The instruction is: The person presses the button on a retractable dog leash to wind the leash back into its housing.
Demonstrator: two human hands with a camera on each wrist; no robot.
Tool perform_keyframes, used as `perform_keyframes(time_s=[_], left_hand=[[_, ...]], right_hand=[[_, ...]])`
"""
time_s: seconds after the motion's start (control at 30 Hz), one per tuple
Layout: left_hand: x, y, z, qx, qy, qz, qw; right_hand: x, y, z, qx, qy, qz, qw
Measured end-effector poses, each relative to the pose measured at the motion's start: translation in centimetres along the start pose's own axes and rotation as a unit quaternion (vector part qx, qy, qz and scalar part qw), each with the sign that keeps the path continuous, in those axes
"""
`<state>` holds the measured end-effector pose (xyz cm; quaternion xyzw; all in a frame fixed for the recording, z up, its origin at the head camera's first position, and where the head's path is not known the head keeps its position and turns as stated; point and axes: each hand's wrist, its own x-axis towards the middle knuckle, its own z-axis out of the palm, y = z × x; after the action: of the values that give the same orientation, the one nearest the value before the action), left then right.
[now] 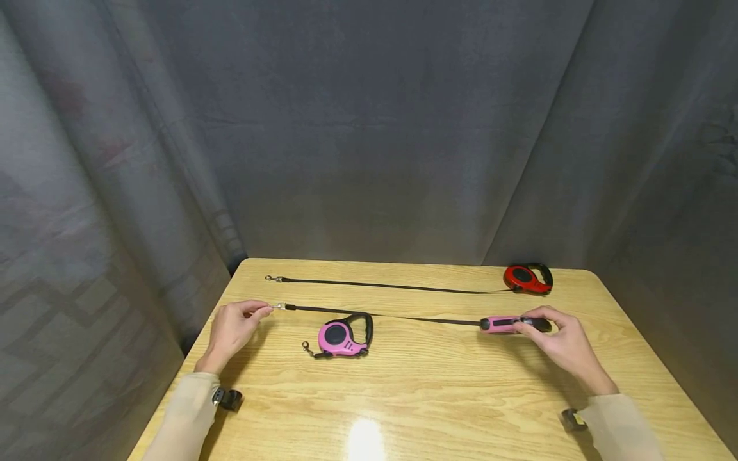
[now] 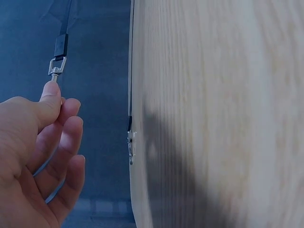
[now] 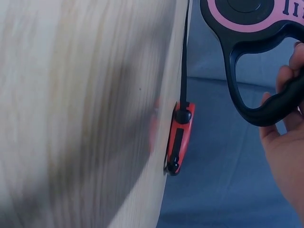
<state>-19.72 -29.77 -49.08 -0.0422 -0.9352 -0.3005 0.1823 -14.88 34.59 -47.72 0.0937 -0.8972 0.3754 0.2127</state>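
Note:
My left hand (image 1: 233, 330) pinches a metal snap clip (image 2: 57, 66) between thumb and forefinger, above the table's left side. From the clip a black strap (image 1: 426, 319) stretches nearly straight across to a pink and black retractable dog leash (image 1: 500, 324). My right hand (image 1: 562, 339) grips that leash by its black loop handle (image 3: 232, 80), with fingers round it. In the head view this leash is seen edge-on. A second pink retractable leash (image 1: 344, 346) lies flat below the strap, its own small clip (image 1: 306, 346) close to its casing.
At the back right of the wooden table (image 1: 438, 397) lies a red retractable leash (image 1: 521, 280). Its black strap (image 1: 380, 286) runs left along the back to a metal clip (image 1: 272, 278). Grey curtains (image 1: 369, 128) hang behind and on both sides.

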Motion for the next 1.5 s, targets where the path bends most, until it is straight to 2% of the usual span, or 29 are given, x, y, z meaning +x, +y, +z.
perform_keyframes(time_s=[0.2, 1.5], left_hand=[[-0.2, 0.1, 0.3, 0.001, -0.011, -0.004, 0.9999], [-0.6, 1.4, 0.8, -0.015, -0.006, 0.015, 0.9998]], right_hand=[[-0.2, -0.1, 0.4, 0.011, 0.000, -0.005, 1.000], [0.0, -1.2, 2.1, 0.042, -0.022, -0.014, 0.999]])
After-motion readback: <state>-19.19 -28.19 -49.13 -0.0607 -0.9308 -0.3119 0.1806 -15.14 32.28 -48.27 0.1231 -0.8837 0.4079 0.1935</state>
